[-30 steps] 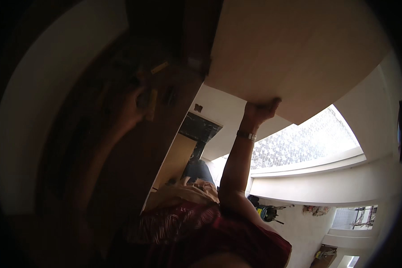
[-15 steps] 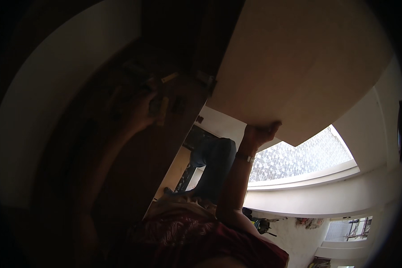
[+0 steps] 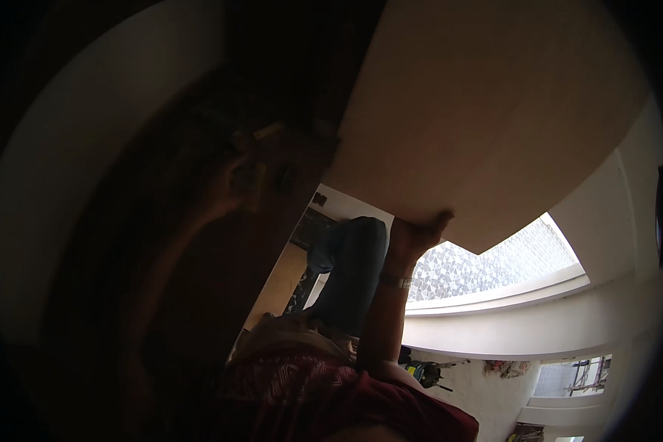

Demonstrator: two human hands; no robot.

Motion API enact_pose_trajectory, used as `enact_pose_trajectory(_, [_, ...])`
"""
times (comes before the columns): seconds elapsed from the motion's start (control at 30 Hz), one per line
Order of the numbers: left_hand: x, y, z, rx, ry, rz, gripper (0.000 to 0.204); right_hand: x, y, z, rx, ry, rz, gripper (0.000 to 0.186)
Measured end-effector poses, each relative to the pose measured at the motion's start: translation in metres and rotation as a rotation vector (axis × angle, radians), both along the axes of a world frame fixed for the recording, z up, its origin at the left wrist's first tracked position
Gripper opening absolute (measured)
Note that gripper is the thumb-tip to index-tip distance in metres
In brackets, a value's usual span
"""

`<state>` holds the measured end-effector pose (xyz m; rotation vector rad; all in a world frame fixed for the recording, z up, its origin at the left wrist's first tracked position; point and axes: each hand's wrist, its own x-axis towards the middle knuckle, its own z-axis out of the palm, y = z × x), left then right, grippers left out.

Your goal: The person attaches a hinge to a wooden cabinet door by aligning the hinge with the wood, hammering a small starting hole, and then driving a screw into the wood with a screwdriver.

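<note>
My right hand [image 3: 416, 234], with a metal-banded watch on the wrist, grips the lower edge of a large light-brown wooden panel [image 3: 493, 103]. My left hand [image 3: 232, 173] reaches into a dark wooden cabinet [image 3: 250, 243]; it is curled on something in deep shadow that I cannot make out. Beside those fingers are small yellowish pieces [image 3: 267, 131] and other dim shapes. A hinge-like fitting [image 3: 324, 129] is faintly visible where panel and cabinet meet.
A leg in blue jeans [image 3: 350, 272] shows below the panel, near a dark marbled edge [image 3: 302, 228]. To the right are a bright patterned window [image 3: 493, 258], a white curved wall [image 3: 479, 331], some dark equipment [image 3: 423, 372] and a second window [image 3: 571, 379].
The panel's lower edge and my right hand have moved down in the picture. The jeans-clad leg has risen into view. My left hand stays in the shadowed cabinet.
</note>
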<state>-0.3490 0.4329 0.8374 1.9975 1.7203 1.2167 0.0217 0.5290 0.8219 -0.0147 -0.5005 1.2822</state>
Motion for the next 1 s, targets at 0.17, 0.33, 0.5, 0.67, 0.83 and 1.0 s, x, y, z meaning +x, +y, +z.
enact_pose_trajectory(0.17, [0.022,-0.009,0.040,-0.152,0.175,0.087,0.073,0.008,-0.009,0.000,-0.049,0.047,0.031,0.075])
enact_pose_trajectory(0.33, [0.050,-0.013,0.098,0.298,0.318,0.033,0.069,-0.017,-0.011,0.001,-0.289,-0.395,-0.301,0.072])
enact_pose_trajectory(0.5, [0.113,0.049,0.163,0.198,-0.562,-0.116,0.051,-0.004,-0.010,-0.005,-0.008,0.025,0.091,0.071])
enact_pose_trajectory(0.67, [0.136,0.086,0.200,0.018,-0.598,-0.119,0.054,-0.013,-0.024,-0.009,-0.023,0.023,0.088,0.072])
enact_pose_trajectory(0.83, [0.151,0.105,0.188,0.238,-0.701,-0.169,0.056,-0.018,-0.029,0.005,-0.007,-0.022,0.130,0.071])
enact_pose_trajectory(1.0, [0.154,0.122,0.180,0.122,-0.808,-0.232,0.056,0.021,-0.035,-0.040,-0.092,-0.372,0.232,0.058])
